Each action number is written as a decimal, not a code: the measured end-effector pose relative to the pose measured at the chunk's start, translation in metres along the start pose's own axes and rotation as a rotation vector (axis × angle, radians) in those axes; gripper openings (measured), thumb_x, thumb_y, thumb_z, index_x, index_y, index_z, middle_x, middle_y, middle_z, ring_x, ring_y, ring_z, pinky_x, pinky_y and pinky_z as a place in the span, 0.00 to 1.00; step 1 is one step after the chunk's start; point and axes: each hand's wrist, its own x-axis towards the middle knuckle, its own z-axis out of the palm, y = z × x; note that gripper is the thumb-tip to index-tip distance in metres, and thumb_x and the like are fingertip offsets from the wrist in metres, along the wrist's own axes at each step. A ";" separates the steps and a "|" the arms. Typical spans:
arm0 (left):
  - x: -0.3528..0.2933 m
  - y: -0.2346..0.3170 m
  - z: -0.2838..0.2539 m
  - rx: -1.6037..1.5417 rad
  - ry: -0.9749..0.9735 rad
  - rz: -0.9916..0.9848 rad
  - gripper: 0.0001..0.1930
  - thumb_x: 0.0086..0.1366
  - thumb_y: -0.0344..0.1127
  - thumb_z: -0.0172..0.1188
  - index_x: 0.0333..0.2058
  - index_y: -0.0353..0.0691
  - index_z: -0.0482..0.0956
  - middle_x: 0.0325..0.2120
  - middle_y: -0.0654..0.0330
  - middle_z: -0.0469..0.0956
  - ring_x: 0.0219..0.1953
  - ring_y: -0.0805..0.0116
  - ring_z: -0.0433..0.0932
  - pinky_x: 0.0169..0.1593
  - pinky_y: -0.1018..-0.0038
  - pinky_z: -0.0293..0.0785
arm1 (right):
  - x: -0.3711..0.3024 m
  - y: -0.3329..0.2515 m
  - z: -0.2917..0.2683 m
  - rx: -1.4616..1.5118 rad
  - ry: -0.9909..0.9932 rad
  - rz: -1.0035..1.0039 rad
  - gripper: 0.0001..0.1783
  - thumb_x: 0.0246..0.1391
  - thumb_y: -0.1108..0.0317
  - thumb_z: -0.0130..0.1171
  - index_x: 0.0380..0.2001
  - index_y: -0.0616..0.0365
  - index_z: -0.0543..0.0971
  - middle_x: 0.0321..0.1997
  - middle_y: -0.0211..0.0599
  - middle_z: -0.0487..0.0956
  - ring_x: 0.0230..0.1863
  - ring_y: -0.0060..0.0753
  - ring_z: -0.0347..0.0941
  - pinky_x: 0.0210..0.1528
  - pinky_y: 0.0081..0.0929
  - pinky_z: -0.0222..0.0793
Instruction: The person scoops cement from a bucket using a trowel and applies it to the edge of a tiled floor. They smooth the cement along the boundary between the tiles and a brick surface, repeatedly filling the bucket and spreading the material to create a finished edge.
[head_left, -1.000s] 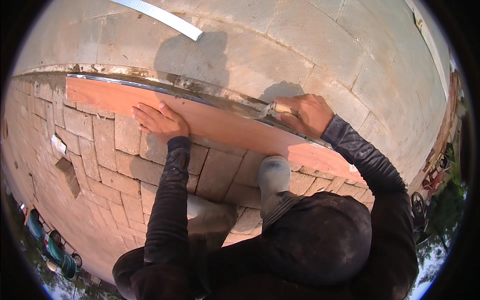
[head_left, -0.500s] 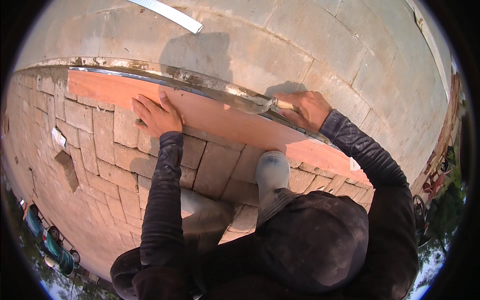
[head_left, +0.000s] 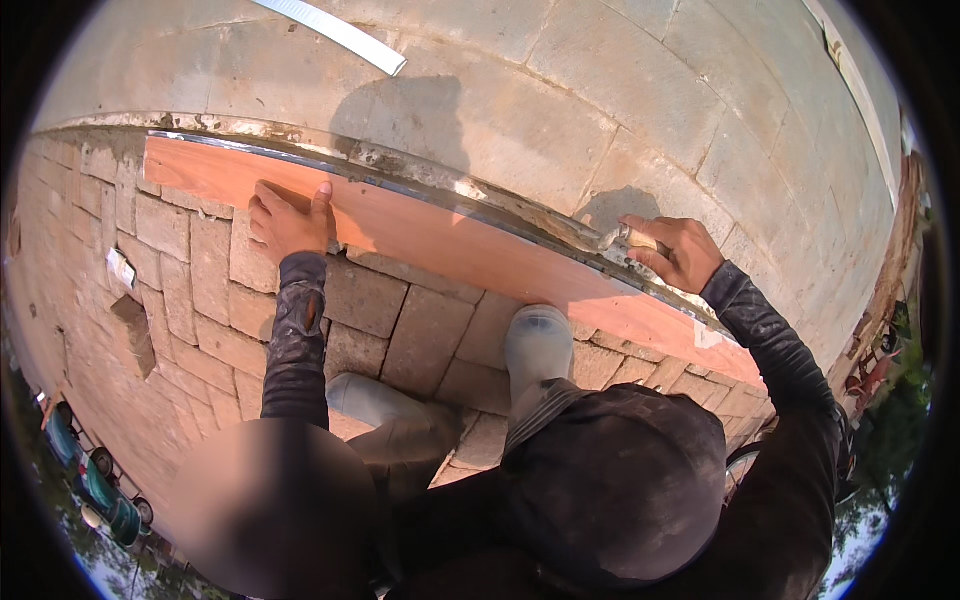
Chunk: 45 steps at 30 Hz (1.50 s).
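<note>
A long orange-brown wood-look plank [head_left: 450, 248] runs along the edge of the concrete slab, a dark strip showing along its upper side. My left hand [head_left: 290, 222] rests on the plank's left part near its lower edge, thumb apart and fingers bent. In my right hand [head_left: 688, 252] is a trowel [head_left: 642, 240] with a pale wooden handle, gripped over the seam between plank and slab. Its thin blade points left along the seam and is hard to make out against the mortar.
Concrete slab [head_left: 560, 130] lies beyond the plank, with a white metal strip [head_left: 340, 38] on it. Brick pavers [head_left: 375, 300] cover the near side, with a loose brick piece [head_left: 133, 330] at left. My boots [head_left: 538, 345] stand close to the plank. Parked vehicles [head_left: 105, 490] show at lower left.
My right hand has moved right along the seam with the trowel. My left hand has shifted slightly left on the plank, its fingers now more bent.
</note>
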 end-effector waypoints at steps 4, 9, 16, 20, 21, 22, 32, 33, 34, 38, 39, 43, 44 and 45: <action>0.025 -0.005 -0.011 0.091 -0.135 0.048 0.68 0.41 0.82 0.58 0.68 0.35 0.47 0.70 0.46 0.45 0.72 0.54 0.46 0.70 0.45 0.43 | 0.044 -0.011 0.034 -0.023 0.109 -0.128 0.26 0.57 0.55 0.59 0.56 0.54 0.76 0.31 0.55 0.80 0.33 0.55 0.78 0.38 0.45 0.73; 0.023 -0.008 -0.024 0.191 -0.122 0.084 0.62 0.44 0.78 0.60 0.66 0.36 0.55 0.67 0.47 0.53 0.67 0.52 0.58 0.67 0.50 0.55 | 0.025 -0.021 0.012 -0.045 -0.060 -0.093 0.26 0.55 0.57 0.61 0.56 0.53 0.76 0.31 0.57 0.80 0.33 0.55 0.78 0.38 0.44 0.72; 0.039 -0.020 -0.031 0.174 -0.079 0.148 0.56 0.46 0.71 0.66 0.65 0.38 0.57 0.64 0.47 0.57 0.63 0.50 0.63 0.64 0.52 0.59 | 0.047 -0.058 -0.006 0.106 0.029 -0.147 0.26 0.56 0.60 0.61 0.58 0.52 0.74 0.33 0.57 0.80 0.30 0.58 0.76 0.36 0.43 0.71; 0.051 -0.040 -0.018 0.159 -0.045 0.131 0.62 0.44 0.73 0.66 0.67 0.35 0.52 0.67 0.42 0.51 0.69 0.51 0.54 0.68 0.50 0.50 | 0.133 -0.109 0.018 0.130 0.146 -0.256 0.24 0.58 0.58 0.57 0.57 0.51 0.76 0.28 0.57 0.79 0.32 0.59 0.76 0.38 0.47 0.72; 0.054 -0.038 -0.019 0.125 -0.093 0.125 0.63 0.43 0.73 0.66 0.67 0.35 0.51 0.68 0.41 0.49 0.71 0.52 0.51 0.69 0.49 0.47 | 0.146 -0.115 0.021 0.123 0.135 -0.254 0.24 0.58 0.57 0.57 0.56 0.51 0.76 0.28 0.56 0.79 0.32 0.59 0.77 0.38 0.47 0.72; 0.055 -0.037 -0.019 0.147 -0.123 0.119 0.63 0.43 0.73 0.65 0.67 0.34 0.50 0.68 0.40 0.48 0.71 0.52 0.50 0.69 0.49 0.47 | 0.157 -0.119 0.023 0.116 0.123 -0.254 0.24 0.58 0.57 0.57 0.56 0.51 0.76 0.27 0.56 0.79 0.32 0.59 0.77 0.38 0.47 0.72; 0.064 -0.022 -0.050 0.209 -0.317 0.058 0.75 0.37 0.73 0.69 0.69 0.30 0.35 0.70 0.37 0.37 0.73 0.48 0.36 0.70 0.45 0.39 | 0.094 -0.074 -0.010 0.033 -0.042 -0.256 0.28 0.52 0.65 0.63 0.58 0.54 0.75 0.28 0.56 0.79 0.29 0.55 0.77 0.36 0.39 0.71; 0.067 -0.022 -0.054 0.213 -0.319 0.053 0.75 0.37 0.73 0.69 0.69 0.30 0.36 0.70 0.37 0.38 0.73 0.47 0.36 0.70 0.46 0.39 | 0.092 -0.076 -0.013 0.055 -0.020 -0.244 0.28 0.52 0.64 0.63 0.58 0.52 0.75 0.28 0.56 0.78 0.30 0.55 0.77 0.35 0.40 0.71; 0.069 -0.023 -0.059 0.220 -0.321 0.047 0.75 0.36 0.73 0.70 0.69 0.30 0.36 0.70 0.37 0.38 0.73 0.47 0.37 0.70 0.46 0.39 | 0.100 -0.082 -0.013 0.106 -0.003 -0.248 0.29 0.52 0.64 0.64 0.58 0.53 0.74 0.27 0.55 0.79 0.28 0.52 0.77 0.35 0.37 0.71; 0.076 -0.033 -0.053 0.097 -0.344 0.074 0.74 0.38 0.68 0.73 0.68 0.27 0.36 0.69 0.36 0.39 0.73 0.46 0.37 0.70 0.47 0.41 | 0.166 -0.149 -0.028 0.276 -0.033 -0.254 0.27 0.55 0.63 0.62 0.58 0.54 0.74 0.30 0.56 0.80 0.26 0.50 0.77 0.35 0.36 0.70; 0.081 -0.037 -0.052 0.047 -0.347 0.077 0.73 0.38 0.67 0.74 0.68 0.27 0.36 0.69 0.35 0.40 0.73 0.46 0.37 0.71 0.48 0.41 | 0.191 -0.170 -0.031 0.264 -0.049 -0.248 0.26 0.56 0.63 0.61 0.58 0.54 0.74 0.32 0.57 0.80 0.26 0.49 0.77 0.36 0.36 0.70; 0.086 -0.012 -0.067 0.159 -0.339 0.016 0.74 0.37 0.63 0.77 0.67 0.26 0.35 0.69 0.35 0.39 0.73 0.45 0.38 0.71 0.51 0.40 | 0.309 -0.210 -0.001 0.241 0.199 -0.549 0.28 0.61 0.55 0.55 0.61 0.54 0.71 0.44 0.57 0.80 0.44 0.48 0.78 0.51 0.33 0.70; 0.090 -0.014 -0.069 0.175 -0.348 0.013 0.75 0.36 0.63 0.77 0.67 0.25 0.35 0.69 0.35 0.39 0.73 0.44 0.38 0.71 0.52 0.39 | 0.335 -0.227 0.001 0.243 0.153 -0.527 0.28 0.60 0.54 0.55 0.61 0.53 0.71 0.50 0.56 0.78 0.51 0.51 0.75 0.55 0.35 0.67; 0.094 -0.018 -0.068 0.193 -0.362 0.006 0.75 0.36 0.63 0.77 0.67 0.25 0.34 0.69 0.34 0.39 0.73 0.44 0.38 0.72 0.53 0.39 | 0.359 -0.246 0.004 0.246 0.100 -0.506 0.28 0.60 0.54 0.55 0.61 0.52 0.71 0.55 0.55 0.76 0.57 0.54 0.72 0.60 0.37 0.65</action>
